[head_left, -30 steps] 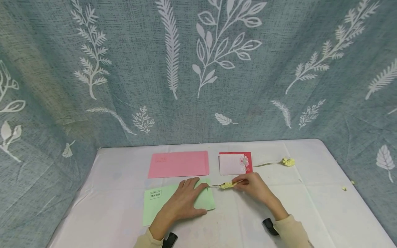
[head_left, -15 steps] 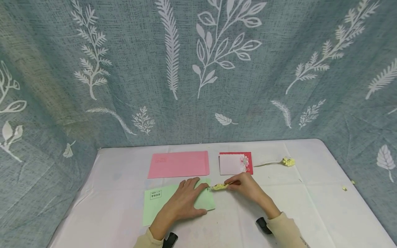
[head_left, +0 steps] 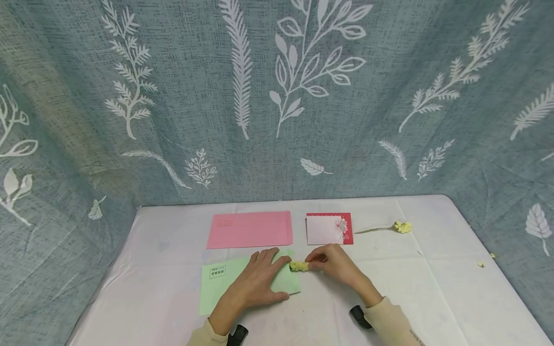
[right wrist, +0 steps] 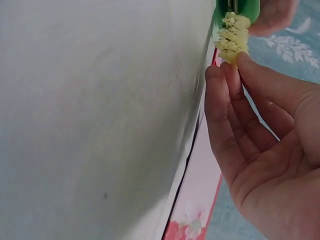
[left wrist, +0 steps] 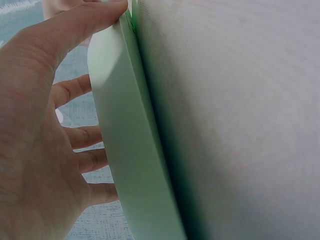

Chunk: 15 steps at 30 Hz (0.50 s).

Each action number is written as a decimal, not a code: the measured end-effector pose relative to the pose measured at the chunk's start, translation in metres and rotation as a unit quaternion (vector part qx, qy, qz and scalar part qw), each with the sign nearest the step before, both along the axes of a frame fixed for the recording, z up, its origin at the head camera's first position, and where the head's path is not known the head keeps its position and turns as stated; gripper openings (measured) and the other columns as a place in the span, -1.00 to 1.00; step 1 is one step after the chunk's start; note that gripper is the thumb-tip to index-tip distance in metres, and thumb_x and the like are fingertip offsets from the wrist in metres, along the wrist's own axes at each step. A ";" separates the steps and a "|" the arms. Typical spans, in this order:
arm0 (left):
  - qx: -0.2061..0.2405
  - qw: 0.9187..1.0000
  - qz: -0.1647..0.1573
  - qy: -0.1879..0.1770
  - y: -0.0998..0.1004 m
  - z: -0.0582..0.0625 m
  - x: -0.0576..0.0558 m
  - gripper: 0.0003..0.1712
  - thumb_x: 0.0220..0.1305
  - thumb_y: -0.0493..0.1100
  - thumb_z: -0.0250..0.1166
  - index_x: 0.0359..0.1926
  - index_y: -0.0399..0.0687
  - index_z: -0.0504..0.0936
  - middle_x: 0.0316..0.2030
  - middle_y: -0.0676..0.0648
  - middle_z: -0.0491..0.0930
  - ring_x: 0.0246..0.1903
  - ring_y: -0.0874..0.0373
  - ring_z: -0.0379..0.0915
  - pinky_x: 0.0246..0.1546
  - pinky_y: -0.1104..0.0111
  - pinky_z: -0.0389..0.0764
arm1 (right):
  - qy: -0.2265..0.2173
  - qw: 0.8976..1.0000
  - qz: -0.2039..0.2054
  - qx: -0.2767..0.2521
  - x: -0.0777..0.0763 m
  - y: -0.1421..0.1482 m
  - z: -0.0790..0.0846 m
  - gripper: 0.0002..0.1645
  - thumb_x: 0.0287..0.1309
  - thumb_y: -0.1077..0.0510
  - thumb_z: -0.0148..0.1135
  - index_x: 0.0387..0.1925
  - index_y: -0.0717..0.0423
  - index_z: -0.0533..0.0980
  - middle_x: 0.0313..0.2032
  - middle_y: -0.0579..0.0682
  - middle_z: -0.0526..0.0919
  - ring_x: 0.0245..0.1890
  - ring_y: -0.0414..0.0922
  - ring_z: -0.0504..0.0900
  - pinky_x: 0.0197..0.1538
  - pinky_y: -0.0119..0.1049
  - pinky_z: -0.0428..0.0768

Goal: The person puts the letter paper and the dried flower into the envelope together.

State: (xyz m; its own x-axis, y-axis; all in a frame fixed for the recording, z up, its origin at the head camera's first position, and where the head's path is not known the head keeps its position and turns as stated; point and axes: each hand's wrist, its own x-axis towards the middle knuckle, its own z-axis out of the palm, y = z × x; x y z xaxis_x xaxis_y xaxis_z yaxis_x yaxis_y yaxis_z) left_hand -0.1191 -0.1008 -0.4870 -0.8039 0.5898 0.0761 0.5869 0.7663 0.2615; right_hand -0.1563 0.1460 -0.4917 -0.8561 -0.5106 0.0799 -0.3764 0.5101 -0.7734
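My left hand (head_left: 253, 281) lies spread on a green envelope (head_left: 216, 292), pressing it to the table. The thumb (left wrist: 100, 15) reaches its near edge in the left wrist view. Between thumb and fingertips, my right hand (head_left: 339, 265) pinches a pale yellow dried flower (head_left: 299, 266) by its head. That flower head (right wrist: 234, 36) sits at the envelope's open right end, and its stem runs into the gaping mouth in the right wrist view. The rest of the stem is hidden inside.
A pink envelope (head_left: 251, 230) lies behind the green one. To its right is a red and white card (head_left: 324, 229) with a floral print. A second yellow flower (head_left: 401, 227) lies right of the card. Small yellow bits (head_left: 481, 264) lie near the right edge.
My right hand has moved left with the flower, and its stem has slid into the green envelope until only the head shows. My left hand has stayed in place.
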 end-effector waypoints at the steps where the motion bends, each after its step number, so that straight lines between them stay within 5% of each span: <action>1: 0.000 1.000 0.000 0.000 0.000 0.000 0.000 -0.13 -0.04 0.29 0.45 0.27 0.09 0.42 0.25 -0.22 0.36 0.25 -0.11 0.27 0.21 -0.09 0.33 | -0.001 1.000 -0.001 0.001 0.000 -0.001 0.000 -0.93 0.11 0.32 0.37 -0.33 0.17 0.71 -0.35 -0.06 0.74 -0.36 -0.26 0.63 -0.25 -0.40 0.60; 15: 0.003 1.000 0.003 -0.001 0.000 -0.002 0.002 -0.12 -0.03 0.30 0.44 0.29 0.10 0.41 0.25 -0.21 0.36 0.25 -0.09 0.26 0.20 -0.08 0.33 | -0.011 1.000 0.005 0.011 0.000 -0.013 -0.001 -0.94 0.10 0.31 0.38 -0.35 0.19 0.72 -0.40 -0.08 0.73 -0.41 -0.32 0.60 -0.30 -0.43 0.57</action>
State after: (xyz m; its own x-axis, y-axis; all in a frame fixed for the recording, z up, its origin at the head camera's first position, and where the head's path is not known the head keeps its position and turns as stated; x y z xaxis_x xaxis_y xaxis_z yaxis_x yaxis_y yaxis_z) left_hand -0.1166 -0.1008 -0.4890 -0.8072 0.5853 0.0767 0.5822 0.7679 0.2670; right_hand -0.1559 0.1326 -0.4930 -0.8523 -0.5206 0.0499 -0.3647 0.5232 -0.7702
